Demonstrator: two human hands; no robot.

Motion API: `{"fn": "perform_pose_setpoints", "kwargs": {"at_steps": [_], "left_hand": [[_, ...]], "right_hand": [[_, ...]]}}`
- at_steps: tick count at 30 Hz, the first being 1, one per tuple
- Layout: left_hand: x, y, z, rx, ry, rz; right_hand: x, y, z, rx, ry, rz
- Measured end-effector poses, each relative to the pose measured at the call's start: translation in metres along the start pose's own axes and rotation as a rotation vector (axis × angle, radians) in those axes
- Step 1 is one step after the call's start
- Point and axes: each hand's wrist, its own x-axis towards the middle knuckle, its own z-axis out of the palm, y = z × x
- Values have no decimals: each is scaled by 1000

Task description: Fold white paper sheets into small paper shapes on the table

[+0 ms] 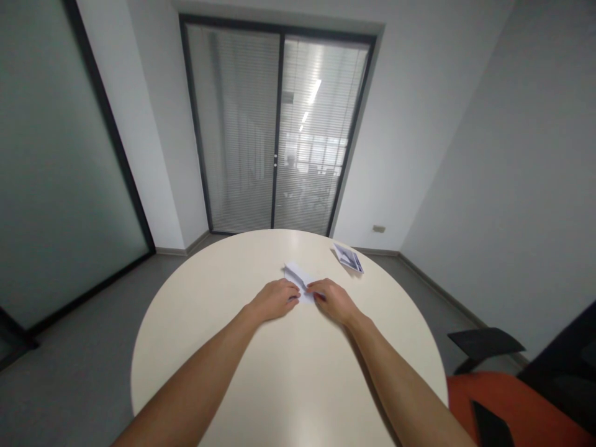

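Note:
A small sheet of white paper (298, 275), creased and partly folded, lies near the middle of the round table. Its near edge is pinched by my left hand (278, 298) on the left side, fingers closed over the paper. From the right, my right hand (331, 298) grips the same paper with thumb and fingers closed. Both hands rest low over the tabletop, a short gap between their fingertips. Parts of the paper are hidden under the fingers.
The cream round table (209, 347) fills the middle. A folded printed paper (347, 258) lies at its far right. An office chair with an orange seat (516, 403) and black armrests stands at the right. Beyond the table is a glazed door (279, 130) with blinds.

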Motion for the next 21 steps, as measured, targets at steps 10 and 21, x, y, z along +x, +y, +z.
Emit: {"fn": "perform_pose_setpoints", "kwargs": {"at_steps": [10,21], "left_hand": [[-3,0,0,35,91,35],[-3,0,2,-44,1,-5]], "right_hand": [[0,6,6,25,3,-67],[1,1,3,56,-45,-108]]}}
